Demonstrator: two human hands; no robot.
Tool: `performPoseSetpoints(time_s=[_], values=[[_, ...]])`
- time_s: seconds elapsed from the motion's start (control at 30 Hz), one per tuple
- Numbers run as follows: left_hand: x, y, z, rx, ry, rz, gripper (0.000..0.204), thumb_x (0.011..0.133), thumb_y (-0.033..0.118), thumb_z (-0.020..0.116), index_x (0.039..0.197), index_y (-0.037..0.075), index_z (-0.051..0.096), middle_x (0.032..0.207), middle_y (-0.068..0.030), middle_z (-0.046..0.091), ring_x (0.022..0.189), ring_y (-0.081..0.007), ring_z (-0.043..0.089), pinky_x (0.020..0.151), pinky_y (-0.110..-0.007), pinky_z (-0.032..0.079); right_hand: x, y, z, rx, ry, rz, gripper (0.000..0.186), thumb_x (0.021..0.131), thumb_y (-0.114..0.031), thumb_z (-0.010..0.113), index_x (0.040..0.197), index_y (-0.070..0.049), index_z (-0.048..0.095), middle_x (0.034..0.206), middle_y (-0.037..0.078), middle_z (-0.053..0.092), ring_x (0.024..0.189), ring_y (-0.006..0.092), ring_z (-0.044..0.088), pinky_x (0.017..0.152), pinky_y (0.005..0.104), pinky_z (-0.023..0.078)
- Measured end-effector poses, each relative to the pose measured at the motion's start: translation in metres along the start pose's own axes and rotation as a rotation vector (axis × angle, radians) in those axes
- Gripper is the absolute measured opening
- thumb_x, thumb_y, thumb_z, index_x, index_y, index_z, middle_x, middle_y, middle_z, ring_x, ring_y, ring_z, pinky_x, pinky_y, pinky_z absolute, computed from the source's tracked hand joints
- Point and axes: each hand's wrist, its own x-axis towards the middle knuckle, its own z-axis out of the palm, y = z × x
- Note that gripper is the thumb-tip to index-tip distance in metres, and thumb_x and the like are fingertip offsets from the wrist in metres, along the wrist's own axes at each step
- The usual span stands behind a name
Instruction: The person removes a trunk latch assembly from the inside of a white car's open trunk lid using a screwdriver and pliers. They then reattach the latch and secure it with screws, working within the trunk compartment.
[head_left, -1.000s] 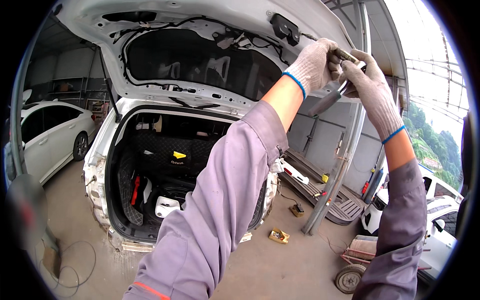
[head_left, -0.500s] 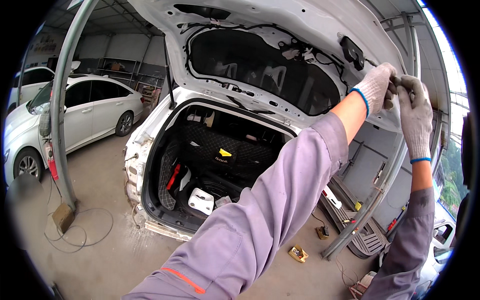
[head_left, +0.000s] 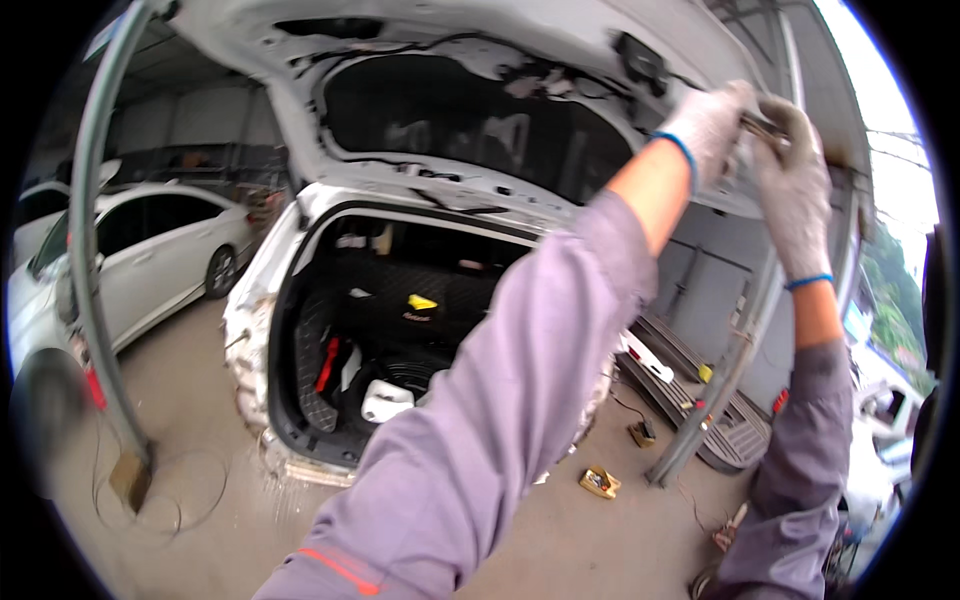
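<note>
Whitish knit-gloved left hand (head_left: 712, 125): curled, grip blurred, can't tell if holding. Right hand (head_left: 797, 180), likewise gloved: fingers closed on small dark metallic-looking bar (head_left: 763, 128), between both hands, near raised white metal tailgate (head_left: 700, 45). Step: likely two-handed handling; next calls for steady grip.

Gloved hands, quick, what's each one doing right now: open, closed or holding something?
Left gloved hand: too blurred to tell whether open or closed.
Right gloved hand: closed on a slim dark item, too blurred to identify.
</note>
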Motion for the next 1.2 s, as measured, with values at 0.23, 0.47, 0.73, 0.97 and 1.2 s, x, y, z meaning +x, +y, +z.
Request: performPoseSetpoints(time_s=[0.23,0.47,0.73,0.97,1.2], values=[[0.015,-0.020,-0.004,-0.318,-0.147,-0.011,0.030,0.099,0.029,0.050,0.079,0.007,0.053,0.063,-0.0023,0.047,0.048,-0.0121,0.039,0.044,-0.029,0.035,0.005,-0.018,-0.008,-0.049,-0.103,0.309,0.036,0.096,-0.035,0.058,0.114,-0.004,0.062,0.101,0.018,0.071,0.090,0.0329,0.070,0.082,0.0429,0.055],[0.025,-0.018,-0.016,-0.228,-0.185,0.012,0.027,0.097,0.027,0.050,0.077,0.009,0.051,0.062,-0.0004,0.045,0.047,-0.0116,0.038,0.045,-0.030,0.032,-0.003,-0.019,-0.008,-0.139,-0.081,0.234,0.037,0.096,-0.032,0.059,0.120,-0.005,0.059,0.101,0.018,0.071,0.089,0.0338,0.071,0.081,0.0442,0.056],[0.020,-0.014,-0.006,-0.262,-0.146,-0.049,0.033,0.098,0.035,0.048,0.074,0.012,0.048,0.057,0.0021,0.042,0.045,-0.0108,0.036,0.041,-0.029,0.028,0.006,-0.005,-0.015,-0.188,-0.080,-0.138,0.022,0.096,-0.011,0.056,0.116,-0.002,0.061,0.096,0.017,0.072,0.088,0.0296,0.072,0.080,0.0397,0.057],[0.030,-0.013,-0.024,-0.289,-0.136,-0.053,0.031,0.097,0.031,0.048,0.076,0.010,0.053,0.057,-0.0001,0.050,0.042,-0.0121,0.040,0.039,-0.029,0.033,0.011,-0.026,-0.007,-0.080,-0.168,0.175,0.030,0.095,-0.021,0.059,0.122,-0.009,0.060,0.103,0.016,0.072,0.090,0.0322,0.071,0.081,0.0420,0.055],[0.004,0.009,-0.008,1.593,0.506,0.798,0.024,0.086,0.022,0.062,0.105,0.009,0.069,0.098,-0.0157,0.071,0.097,-0.0306,0.066,0.088,-0.045,0.052,0.006,0.006,-0.010,-0.090,-0.058,-0.051,0.038,0.087,-0.006,0.057,0.126,-0.006,0.056,0.118,0.018,0.064,0.101,0.0301,0.068,0.083,0.0412,0.054]])
